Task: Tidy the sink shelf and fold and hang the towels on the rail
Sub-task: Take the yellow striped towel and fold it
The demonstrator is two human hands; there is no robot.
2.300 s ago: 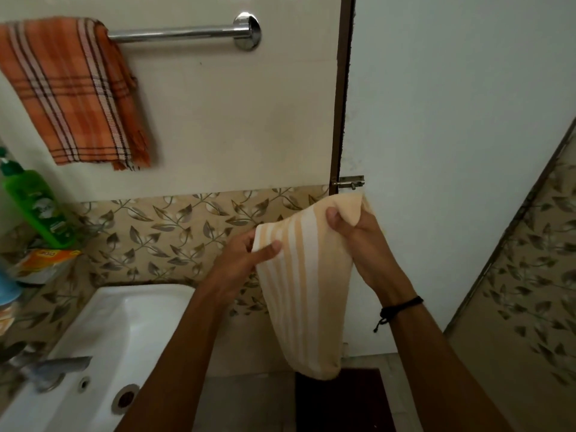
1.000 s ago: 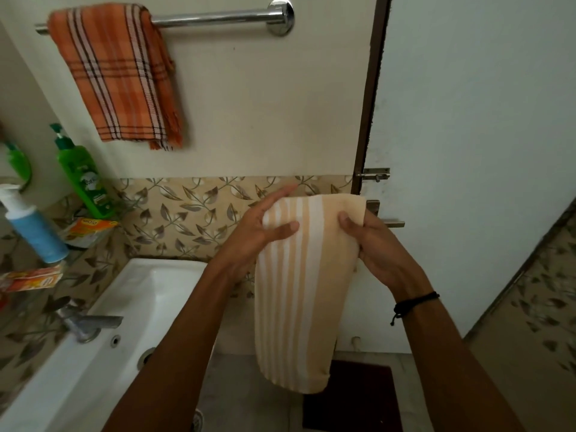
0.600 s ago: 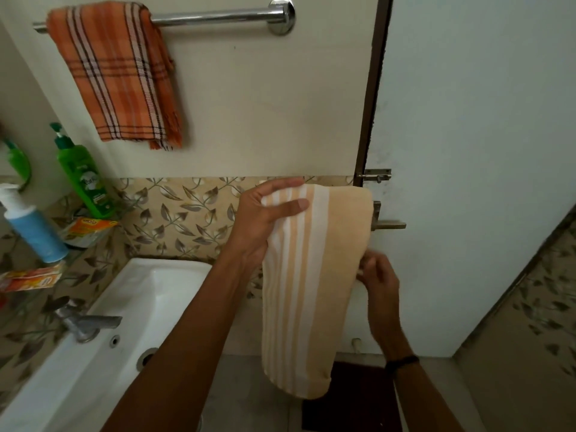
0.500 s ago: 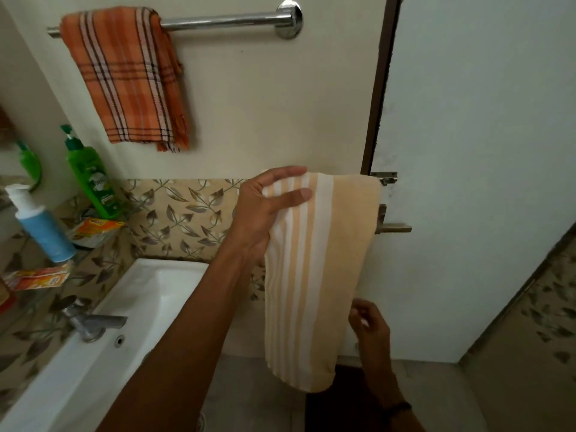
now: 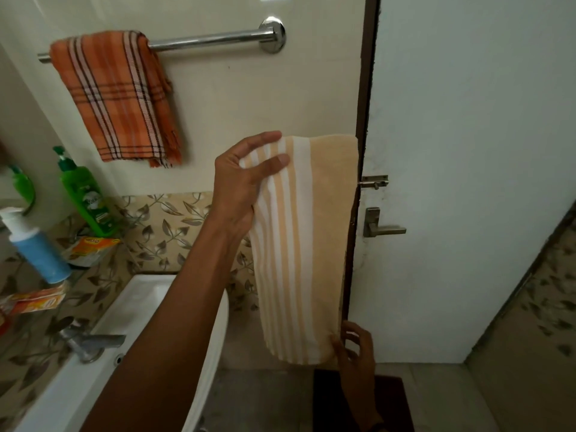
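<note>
Bathroom, as I logged it from the remote station:

1. White door (image 5: 467, 151), right of the view, shut against its dark frame.
2. White sink (image 5: 134, 307), lower left, under the left forearm.
3. Striped towel (image 5: 305, 244), peach and white, folded to a long narrow shape. It hung in the air in front of the door frame, below and to the right of the rail and not touching it.
4. Orange checked towel (image 5: 118, 98), draped over the left part of the rail.
5. Chrome rail (image 5: 212, 40), high on the wall; its right part was bare.
6. Left hand (image 5: 243, 188), raised, pinching the striped towel's upper left corner between thumb and fingers.
7. Right hand (image 5: 355, 350), low, fingers curled, nipping the same towel's bottom right corner.
8. Green bottle (image 5: 85, 194) and blue bottle (image 5: 37, 251), both upright on the sink shelf (image 5: 78, 272), an orange packet (image 5: 90, 247) lying between them.
9. Tap (image 5: 90, 341), at the sink's left edge.
10. Door handle (image 5: 380, 227), with a small bolt (image 5: 374, 182) above it.
</note>
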